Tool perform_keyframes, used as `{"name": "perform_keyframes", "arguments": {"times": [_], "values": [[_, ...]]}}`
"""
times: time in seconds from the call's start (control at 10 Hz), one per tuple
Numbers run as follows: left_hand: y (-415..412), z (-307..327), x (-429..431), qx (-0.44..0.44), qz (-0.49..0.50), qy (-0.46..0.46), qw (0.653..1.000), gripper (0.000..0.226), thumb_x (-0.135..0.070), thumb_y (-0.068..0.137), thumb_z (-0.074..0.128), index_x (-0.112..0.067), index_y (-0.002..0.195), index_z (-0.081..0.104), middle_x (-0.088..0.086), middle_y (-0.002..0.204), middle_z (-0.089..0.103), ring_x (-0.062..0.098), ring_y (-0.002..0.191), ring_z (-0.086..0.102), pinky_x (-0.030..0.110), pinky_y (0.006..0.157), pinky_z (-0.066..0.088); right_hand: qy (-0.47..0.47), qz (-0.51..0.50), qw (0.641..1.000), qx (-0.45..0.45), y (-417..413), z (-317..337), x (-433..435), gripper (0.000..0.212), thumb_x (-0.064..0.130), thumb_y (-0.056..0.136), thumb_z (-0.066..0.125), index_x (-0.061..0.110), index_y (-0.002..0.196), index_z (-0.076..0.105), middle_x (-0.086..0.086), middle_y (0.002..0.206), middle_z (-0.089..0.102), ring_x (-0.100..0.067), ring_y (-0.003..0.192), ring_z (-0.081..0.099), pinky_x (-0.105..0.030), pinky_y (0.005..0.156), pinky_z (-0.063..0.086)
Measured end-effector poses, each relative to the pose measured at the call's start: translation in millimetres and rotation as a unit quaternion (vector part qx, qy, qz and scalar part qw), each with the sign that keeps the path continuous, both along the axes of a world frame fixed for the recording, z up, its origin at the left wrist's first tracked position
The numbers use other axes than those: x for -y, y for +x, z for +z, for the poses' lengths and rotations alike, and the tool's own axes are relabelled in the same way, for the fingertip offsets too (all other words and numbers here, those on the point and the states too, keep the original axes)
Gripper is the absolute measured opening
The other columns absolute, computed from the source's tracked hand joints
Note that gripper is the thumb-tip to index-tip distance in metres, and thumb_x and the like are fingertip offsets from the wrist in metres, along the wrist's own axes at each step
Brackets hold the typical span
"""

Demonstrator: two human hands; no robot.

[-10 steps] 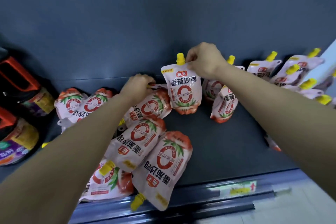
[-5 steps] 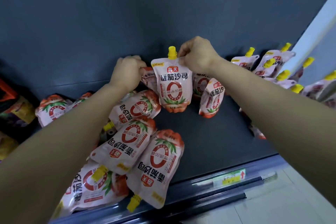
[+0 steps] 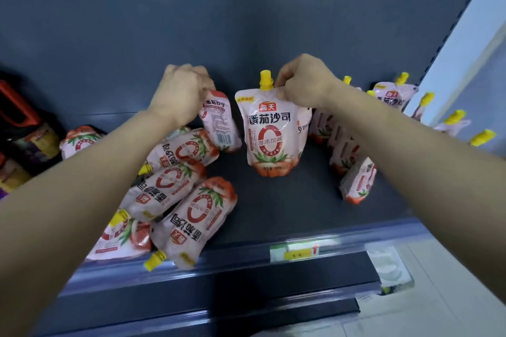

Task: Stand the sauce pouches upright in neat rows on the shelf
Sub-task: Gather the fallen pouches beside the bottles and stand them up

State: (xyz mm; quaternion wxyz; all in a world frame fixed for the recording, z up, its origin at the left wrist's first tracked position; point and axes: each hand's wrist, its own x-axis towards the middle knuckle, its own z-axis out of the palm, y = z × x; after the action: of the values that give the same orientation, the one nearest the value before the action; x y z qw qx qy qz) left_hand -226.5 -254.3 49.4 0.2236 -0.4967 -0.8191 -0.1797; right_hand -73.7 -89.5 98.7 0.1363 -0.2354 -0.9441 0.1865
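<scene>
My right hand (image 3: pixel 302 82) pinches the top corner of an upright pink sauce pouch with a yellow cap (image 3: pixel 269 131), its front label facing me, at the middle of the dark shelf (image 3: pixel 287 208). My left hand (image 3: pixel 182 90) grips the top of a second pouch (image 3: pixel 220 122), lifted with its barcode side showing, just left of the first. Several pouches lie flat in a heap (image 3: pixel 178 189) at the front left. More pouches stand in rows (image 3: pixel 353 145) on the right, partly hidden by my right forearm.
Dark packages with orange tops (image 3: pixel 24 128) sit at the far left of the shelf. A price label (image 3: pixel 294 252) is on the shelf's front rail. A white upright (image 3: pixel 465 44) bounds the shelf on the right. Bare shelf lies between the heap and the right rows.
My left hand has lifted a pouch off the heap and raised it beside the one in my right hand. The right hand's pouch stays upright in about the same place.
</scene>
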Motion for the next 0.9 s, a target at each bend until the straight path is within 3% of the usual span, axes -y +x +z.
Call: {"name": "perform_keyframes", "arguments": {"times": [0.2, 0.3, 0.4, 0.5, 0.6, 0.7, 0.8, 0.9], "values": [[42, 1, 4, 0.021, -0.050, -0.025, 0.998, 0.021, 0.000, 0.085, 0.057, -0.011, 0.083, 0.075, 0.005, 0.088, 0.067, 0.028, 0.086, 0.055, 0.043, 0.089, 0.041, 0.026, -0.014, 0.998, 0.062, 30, -17, -20, 0.027, 0.006, 0.093, 0.046, -0.001, 0.107, 0.068, -0.016, 0.112, 0.068, -0.032, 0.108, 0.061, -0.037, 0.093, 0.050], [62, 2, 3, 0.036, -0.082, -0.025, 0.996, 0.020, 0.000, 0.084, 0.060, -0.012, 0.079, 0.075, 0.003, 0.083, 0.067, 0.026, 0.082, 0.056, 0.045, 0.087, 0.043, 0.008, -0.024, 0.998, 0.053, 38, -30, -30, 0.030, 0.008, 0.095, 0.044, -0.001, 0.113, 0.066, -0.020, 0.108, 0.066, -0.031, 0.098, 0.059, -0.035, 0.088, 0.048], [81, -2, -1, 0.039, -0.122, -0.029, 0.991, 0.022, -0.001, 0.084, 0.060, -0.014, 0.076, 0.075, 0.001, 0.081, 0.067, 0.025, 0.084, 0.055, 0.045, 0.086, 0.042, 0.005, -0.009, 0.998, 0.069, 41, -44, -41, 0.035, 0.003, 0.093, 0.043, 0.005, 0.122, 0.063, -0.013, 0.090, 0.055, -0.023, 0.086, 0.047, -0.032, 0.081, 0.044], [96, -10, -10, 0.059, -0.147, -0.059, 0.986, 0.018, -0.002, 0.083, 0.062, -0.014, 0.078, 0.075, 0.001, 0.090, 0.067, 0.023, 0.096, 0.052, 0.045, 0.091, 0.038, -0.022, 0.000, 0.997, 0.079, 41, -46, -49, 0.034, 0.008, 0.093, 0.048, 0.008, 0.123, 0.063, -0.006, 0.093, 0.051, -0.019, 0.087, 0.045, -0.033, 0.087, 0.046], [104, -20, -16, 0.087, -0.147, -0.115, 0.979, 0.016, -0.002, 0.081, 0.065, -0.013, 0.084, 0.076, 0.003, 0.103, 0.065, 0.024, 0.105, 0.048, 0.043, 0.094, 0.037, -0.053, 0.019, 0.995, 0.084, 41, -46, -50, 0.035, 0.006, 0.091, 0.050, 0.008, 0.124, 0.061, -0.012, 0.098, 0.060, -0.020, 0.086, 0.049, -0.024, 0.061, 0.042], [108, -25, -17, 0.123, -0.130, -0.107, 0.978, 0.014, -0.004, 0.079, 0.068, -0.014, 0.084, 0.077, 0.007, 0.113, 0.057, 0.028, 0.108, 0.043, 0.042, 0.095, 0.037, -0.074, -0.003, 0.993, 0.089, 43, -44, -45, 0.033, 0.006, 0.091, 0.049, 0.002, 0.122, 0.061, -0.019, 0.120, 0.063, -0.032, 0.100, 0.060, -0.017, 0.055, 0.035], [112, -27, -18, 0.133, -0.070, -0.068, 0.986, 0.018, -0.004, 0.078, 0.070, -0.020, 0.079, 0.077, 0.006, 0.108, 0.042, 0.026, 0.105, 0.036, 0.037, 0.095, 0.034, 0.011, 0.013, 0.988, 0.150, 43, -44, -42, 0.031, 0.008, 0.095, 0.045, 0.000, 0.118, 0.063, -0.016, 0.121, 0.064, -0.031, 0.113, 0.059, -0.027, 0.073, 0.049], [120, -26, -16, 0.201, -0.060, -0.048, 0.977, 0.021, -0.001, 0.082, 0.063, -0.017, 0.078, 0.077, -0.007, 0.087, 0.030, 0.011, 0.086, 0.038, 0.017, 0.078, 0.037, 0.031, 0.020, 0.987, 0.154, 41, -45, -44, 0.030, 0.008, 0.095, 0.045, -0.001, 0.116, 0.065, -0.013, 0.108, 0.064, -0.029, 0.106, 0.061, -0.031, 0.084, 0.048]]}}
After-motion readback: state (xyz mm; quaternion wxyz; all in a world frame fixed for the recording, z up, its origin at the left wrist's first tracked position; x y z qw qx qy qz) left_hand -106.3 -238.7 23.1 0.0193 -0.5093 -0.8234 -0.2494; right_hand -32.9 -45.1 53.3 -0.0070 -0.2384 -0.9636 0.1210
